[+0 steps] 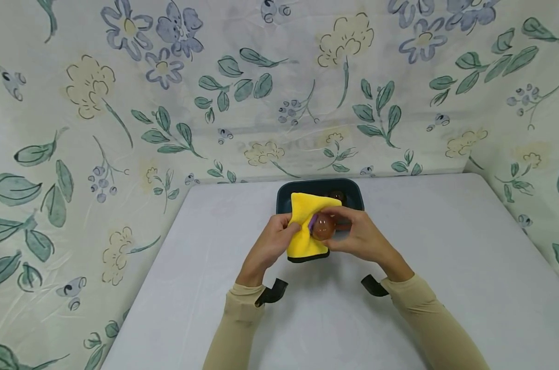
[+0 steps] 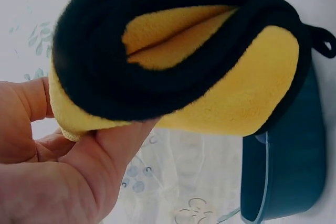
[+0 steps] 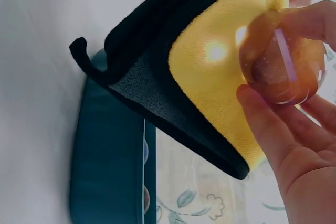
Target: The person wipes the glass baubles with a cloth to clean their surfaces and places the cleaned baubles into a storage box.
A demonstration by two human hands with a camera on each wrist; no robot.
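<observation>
The right hand (image 1: pixel 360 237) holds a see-through brown ball (image 1: pixel 324 226) with its fingers curled around it. In the right wrist view the ball (image 3: pixel 286 61) shines, and the fingertips (image 3: pixel 260 114) press on its side. The ball touches a yellow cloth (image 1: pixel 303 226). The left hand (image 1: pixel 272 244) grips that cloth, with its fingers wrapped around the left side. The cloth is folded, yellow on one face and black on the other, with a black edge (image 2: pixel 105 77) and a small black loop (image 2: pixel 323 40) at one corner. Both hands are up over a dark blue tray (image 1: pixel 284 198), which sits on a white table (image 1: pixel 446 257) near the far edge. Another small round thing (image 1: pixel 337 196) lies in the tray. A flower-print sheet (image 1: pixel 122 103) hangs behind and beside the table. I can see no words or labels on anything.
</observation>
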